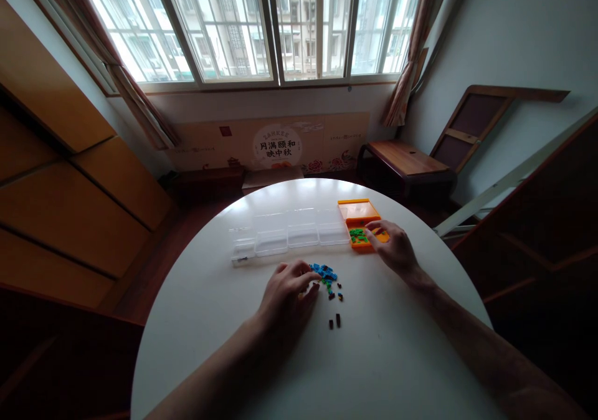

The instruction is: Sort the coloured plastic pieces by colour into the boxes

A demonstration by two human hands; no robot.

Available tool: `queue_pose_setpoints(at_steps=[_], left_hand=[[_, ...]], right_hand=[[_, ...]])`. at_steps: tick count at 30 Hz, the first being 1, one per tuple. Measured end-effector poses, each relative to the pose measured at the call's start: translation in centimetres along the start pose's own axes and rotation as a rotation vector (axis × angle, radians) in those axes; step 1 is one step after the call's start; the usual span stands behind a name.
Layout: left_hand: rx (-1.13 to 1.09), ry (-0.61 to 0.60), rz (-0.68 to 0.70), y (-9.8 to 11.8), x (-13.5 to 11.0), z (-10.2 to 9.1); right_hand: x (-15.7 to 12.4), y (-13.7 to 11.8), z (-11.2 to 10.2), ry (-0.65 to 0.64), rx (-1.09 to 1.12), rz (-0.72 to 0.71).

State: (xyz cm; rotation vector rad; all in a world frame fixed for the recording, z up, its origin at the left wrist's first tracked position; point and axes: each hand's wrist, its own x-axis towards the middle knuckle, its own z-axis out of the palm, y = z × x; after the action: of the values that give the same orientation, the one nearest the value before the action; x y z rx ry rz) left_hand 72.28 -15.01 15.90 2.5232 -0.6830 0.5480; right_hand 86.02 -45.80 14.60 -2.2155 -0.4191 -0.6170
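Observation:
My left hand (290,288) rests on the white table with curled fingers at the near left edge of a heap of small blue toy bricks (324,272). Its thumb and forefinger come close together; what lies between them, if anything, is too small to name. A few green bricks (326,285) lie at the front of that heap. Over the orange plastic box (359,248), my right hand (393,244) reaches in from the right, its thumb and fingers apart. Green bricks (357,235) fill the box's left part, and its lid (357,209) stands open behind.
Clear plastic boxes (271,243) with raised lids stand in a row left of the orange box. Two dark brown bricks (338,320) and a few other loose pieces lie nearer me on the round white table (224,345). Beyond it is a low wooden table (407,158) under the window.

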Motion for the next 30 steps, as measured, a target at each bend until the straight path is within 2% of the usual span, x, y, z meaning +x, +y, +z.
queue_pose_setpoints(at_steps=[5,11,18,24,30], left_hand=[[0.037,-0.032,0.066,-0.2,-0.2,0.2],[0.063,-0.011,0.11,-0.2,-0.2,0.7],[0.052,-0.01,0.08,0.2,0.1,0.9],[0.028,-0.015,0.071,0.2,0.2,0.7],[-0.239,0.064,-0.057,-0.2,0.5,0.0]], right_hand=[[-0.8,-1.5,0.6,-0.042,0.037,-0.04],[-1.1,-2.3,0.9,-0.072,0.068,-0.1],[-1.4,-3.2,0.9,-0.098,0.077,-0.182],[-2.1,-5.0,0.7,-0.181,0.162,-0.41],[-2.9,-7.0,0.7,-0.362,0.254,-0.695]])
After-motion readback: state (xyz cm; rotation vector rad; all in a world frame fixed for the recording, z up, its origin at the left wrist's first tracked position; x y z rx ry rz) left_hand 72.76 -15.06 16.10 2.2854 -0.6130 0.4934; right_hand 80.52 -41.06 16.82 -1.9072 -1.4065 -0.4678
